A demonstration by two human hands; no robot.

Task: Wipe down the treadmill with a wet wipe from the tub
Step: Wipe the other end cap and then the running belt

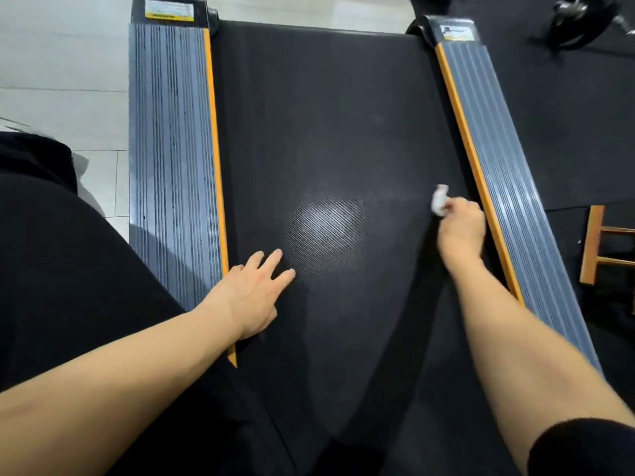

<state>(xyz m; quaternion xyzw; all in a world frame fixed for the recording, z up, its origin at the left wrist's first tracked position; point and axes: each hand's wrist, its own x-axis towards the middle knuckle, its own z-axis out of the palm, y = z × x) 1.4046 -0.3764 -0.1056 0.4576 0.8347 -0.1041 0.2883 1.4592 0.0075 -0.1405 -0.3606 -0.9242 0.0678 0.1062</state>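
The treadmill's black belt [319,132] fills the middle of the view, between two grey ribbed side rails with orange edges, one on the left [171,139] and one on the right [508,187]. My right hand [462,228] grips a crumpled white wet wipe [439,200] and holds it on the belt close to the right rail. Fingers spread, my left hand [256,290] rests flat on the belt beside the left rail. The tub is not in view.
A white tiled floor [62,63] lies left of the treadmill, a black mat [567,108] to the right. A wooden stool frame [598,245] stands at the right edge. Dark round equipment [577,18] sits at the top right. My black-clad leg [68,269] fills the left.
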